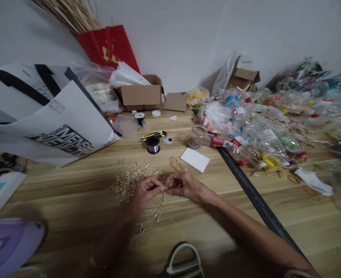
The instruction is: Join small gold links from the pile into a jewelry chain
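Observation:
My left hand (145,192) and my right hand (184,185) meet over the wooden table (72,193), both with fingers pinched together on a strand of small gold and silver beads (156,210) that hangs down toward me. A loose heap of the same beads (132,178) lies just behind my left hand. A bent gold wire piece (176,164) rests beyond my right hand.
A white card (194,159), a spool of wire (152,144), a yellow utility knife (153,135) and a small jar of beads (196,138) lie farther back. Plastic bottles and clutter (263,135) fill the right. A large paper bag (51,119) and cardboard box (141,94) stand left and behind.

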A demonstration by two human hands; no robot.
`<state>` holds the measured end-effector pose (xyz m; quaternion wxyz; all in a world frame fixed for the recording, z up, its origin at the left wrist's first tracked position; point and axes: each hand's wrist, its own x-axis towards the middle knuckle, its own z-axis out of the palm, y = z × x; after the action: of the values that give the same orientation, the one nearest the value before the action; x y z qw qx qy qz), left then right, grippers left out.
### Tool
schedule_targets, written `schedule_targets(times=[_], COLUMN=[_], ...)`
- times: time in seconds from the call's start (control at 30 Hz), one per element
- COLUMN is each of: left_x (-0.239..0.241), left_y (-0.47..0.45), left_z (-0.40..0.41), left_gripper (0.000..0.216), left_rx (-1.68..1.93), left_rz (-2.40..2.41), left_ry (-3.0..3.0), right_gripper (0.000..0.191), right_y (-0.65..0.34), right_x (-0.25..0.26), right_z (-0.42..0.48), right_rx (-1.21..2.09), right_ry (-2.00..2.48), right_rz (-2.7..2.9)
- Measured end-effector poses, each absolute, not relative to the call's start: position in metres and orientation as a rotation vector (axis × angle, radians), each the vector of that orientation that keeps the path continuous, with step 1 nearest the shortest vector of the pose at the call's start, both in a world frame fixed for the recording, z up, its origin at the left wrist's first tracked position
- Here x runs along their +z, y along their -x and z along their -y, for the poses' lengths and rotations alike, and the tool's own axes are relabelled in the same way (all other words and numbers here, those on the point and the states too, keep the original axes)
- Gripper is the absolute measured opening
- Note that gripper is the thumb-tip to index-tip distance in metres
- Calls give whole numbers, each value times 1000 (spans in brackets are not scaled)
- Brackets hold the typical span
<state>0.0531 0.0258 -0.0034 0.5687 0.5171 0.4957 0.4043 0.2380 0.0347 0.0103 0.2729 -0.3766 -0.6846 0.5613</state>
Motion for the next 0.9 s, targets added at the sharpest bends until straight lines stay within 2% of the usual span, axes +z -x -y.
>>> schedule_targets(times=[0.33, 0.5, 0.9], left_x=[-9, -10, -10], left_y=[-54, -55, -55], left_z=[-26, -25, -25], left_gripper=[15, 16, 14], left_rx=[989, 1004, 967], left_rz=[-1173, -1141, -1146], left_ry=[-1172, -1162, -1159], right_gripper=[15, 11, 11], right_y=[-237, -235, -239], right_x=[21, 23, 12], right_z=[-26, -23, -29], right_rx=[1128, 938, 783], right_ry=[1134, 1184, 1137], right_rz=[2153, 2232, 2253])
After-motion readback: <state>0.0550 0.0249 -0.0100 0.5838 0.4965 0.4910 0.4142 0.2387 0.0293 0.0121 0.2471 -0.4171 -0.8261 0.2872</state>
